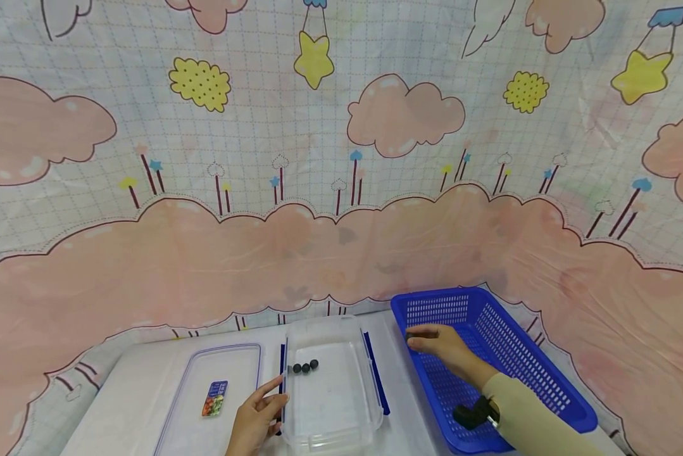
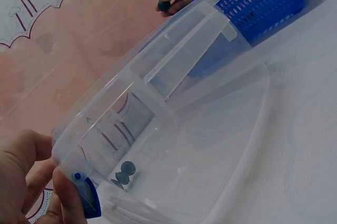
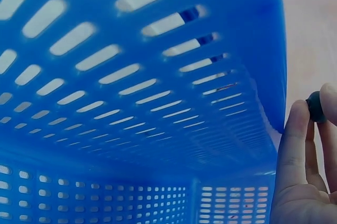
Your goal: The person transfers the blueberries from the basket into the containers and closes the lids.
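A small dark ball (image 3: 316, 107) is pinched between the thumb and fingers of my right hand (image 1: 446, 347), held over the left rim of the blue basket (image 1: 401, 316). My left hand (image 1: 257, 415) grips the left wall of a clear plastic box (image 1: 332, 405), its fingers beside a blue latch (image 2: 88, 198) in the left wrist view. Three dark balls (image 1: 306, 368) lie in a short row inside the box, near its left wall. The palm side of my left hand is mostly hidden in the head view.
Left of the box lies a clear lid (image 1: 190, 386) with a blue-edged outline and a colourful label (image 1: 214, 399). Another blue latch (image 1: 377, 373) hangs along the box's right side. A patterned curtain (image 1: 318, 253) stands behind the white table (image 1: 130, 386).
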### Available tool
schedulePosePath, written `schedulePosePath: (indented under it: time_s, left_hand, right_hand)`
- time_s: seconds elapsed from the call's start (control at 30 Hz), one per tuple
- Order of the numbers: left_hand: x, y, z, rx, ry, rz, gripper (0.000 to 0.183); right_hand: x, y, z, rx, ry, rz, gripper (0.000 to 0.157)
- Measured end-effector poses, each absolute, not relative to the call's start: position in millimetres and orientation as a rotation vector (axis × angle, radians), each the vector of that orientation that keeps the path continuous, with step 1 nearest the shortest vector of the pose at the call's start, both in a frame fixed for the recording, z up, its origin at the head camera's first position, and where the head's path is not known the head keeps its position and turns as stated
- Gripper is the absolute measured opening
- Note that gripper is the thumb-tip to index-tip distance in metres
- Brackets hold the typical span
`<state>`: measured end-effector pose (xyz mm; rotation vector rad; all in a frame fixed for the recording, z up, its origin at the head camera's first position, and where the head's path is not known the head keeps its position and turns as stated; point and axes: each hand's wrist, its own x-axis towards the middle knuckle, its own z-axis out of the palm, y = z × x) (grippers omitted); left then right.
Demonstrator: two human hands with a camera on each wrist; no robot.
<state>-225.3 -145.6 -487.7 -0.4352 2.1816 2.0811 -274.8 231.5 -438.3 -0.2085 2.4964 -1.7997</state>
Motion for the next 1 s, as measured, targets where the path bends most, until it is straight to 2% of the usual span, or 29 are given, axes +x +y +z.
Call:
schedulePosePath:
  time_s: [0.17, 0.53, 1.0]
  left_hand:
    - [-224.9, -145.2, -487.1, -0.427, 2.179, 2.091, 0.05]
    - [-224.0, -145.3, -487.9, -0.426, 2.172, 2.089, 0.05]
    - [-223.7, -146.4, -488.4, -0.411, 2.196, 2.076, 0.05]
  right_hand:
    - [-276.2, 228.1, -436.2, -0.219, 2.486, -1.807, 0.047]
    - [-279.0, 212.5, -433.4, -0.127, 2.557, -1.724, 0.039]
    - [-282.5, 204.7, -425.2, -0.143, 2.526, -1.693, 0.039]
